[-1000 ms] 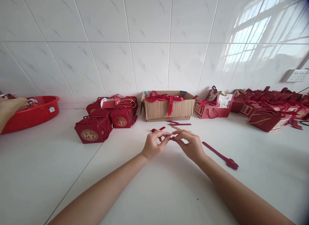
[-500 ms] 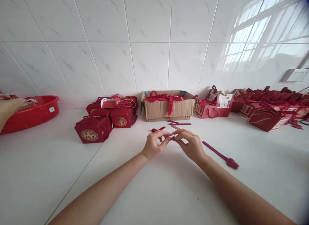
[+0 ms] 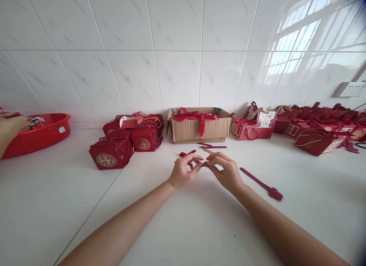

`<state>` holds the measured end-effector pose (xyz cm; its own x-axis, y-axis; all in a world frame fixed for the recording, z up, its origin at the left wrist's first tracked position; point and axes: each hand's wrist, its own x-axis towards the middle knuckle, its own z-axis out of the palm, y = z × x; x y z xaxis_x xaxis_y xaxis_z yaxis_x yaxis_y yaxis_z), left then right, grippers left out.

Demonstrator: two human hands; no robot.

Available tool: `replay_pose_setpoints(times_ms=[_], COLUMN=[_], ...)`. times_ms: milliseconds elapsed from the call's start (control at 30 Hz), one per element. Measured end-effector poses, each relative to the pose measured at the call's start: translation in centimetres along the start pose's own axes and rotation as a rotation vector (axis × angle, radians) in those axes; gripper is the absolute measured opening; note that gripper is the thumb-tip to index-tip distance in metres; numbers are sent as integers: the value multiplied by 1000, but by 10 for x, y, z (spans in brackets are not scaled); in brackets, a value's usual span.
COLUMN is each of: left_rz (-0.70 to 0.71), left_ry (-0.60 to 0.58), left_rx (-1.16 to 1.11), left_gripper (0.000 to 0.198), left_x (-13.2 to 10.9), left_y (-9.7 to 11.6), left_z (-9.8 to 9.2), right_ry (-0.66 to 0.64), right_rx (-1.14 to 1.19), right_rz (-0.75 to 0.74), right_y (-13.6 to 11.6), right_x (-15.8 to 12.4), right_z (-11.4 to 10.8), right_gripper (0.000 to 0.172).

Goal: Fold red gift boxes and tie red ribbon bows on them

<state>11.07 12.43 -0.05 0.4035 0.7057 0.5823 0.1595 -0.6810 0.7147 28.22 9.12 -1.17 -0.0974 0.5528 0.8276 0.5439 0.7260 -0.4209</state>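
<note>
My left hand (image 3: 185,170) and my right hand (image 3: 224,167) meet over the white table, thumbs and fingers pinched on a small dark red piece (image 3: 205,164) between them. Most of that piece is hidden by my fingers. Behind my left hand lies a folded red strip (image 3: 187,153). More red strips (image 3: 214,146) lie in front of the cardboard box, and a tan strip (image 3: 207,151) shows just behind my right hand. To the right of my right hand lies a long dark red strip (image 3: 257,179) with a wider, shaped end.
A cardboard box (image 3: 197,130) holding red ribbons stands against the tiled wall. Red gift boxes (image 3: 110,151) are grouped on the left, and several more (image 3: 317,140) on the right. At far left is a red basin (image 3: 40,138), with a blurred tan shape over it.
Both hands keep their pinch on the small red piece, with only slight finger movement. The tan shape over the red basin has shifted.
</note>
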Motion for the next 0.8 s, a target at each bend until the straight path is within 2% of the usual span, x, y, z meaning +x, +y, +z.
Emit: replay_pose_setpoints(times_ms=[267,600,800], left_rz=[6,-51,-28], left_ry=[5,-15,-29], left_rx=[7,-131,-129], left_gripper=[11,10,9], left_x=[0,0,-2], left_y=[-2,-8,-9], left_z=[0,3,4], right_ry=[16,21,-2], right_rx=[1,36,26], right_rz=[-1,-11,-20], right_y=[-1,-3,-5], right_x=[0,-1,0], right_z=[1,3,3], right_gripper=[15,15,15])
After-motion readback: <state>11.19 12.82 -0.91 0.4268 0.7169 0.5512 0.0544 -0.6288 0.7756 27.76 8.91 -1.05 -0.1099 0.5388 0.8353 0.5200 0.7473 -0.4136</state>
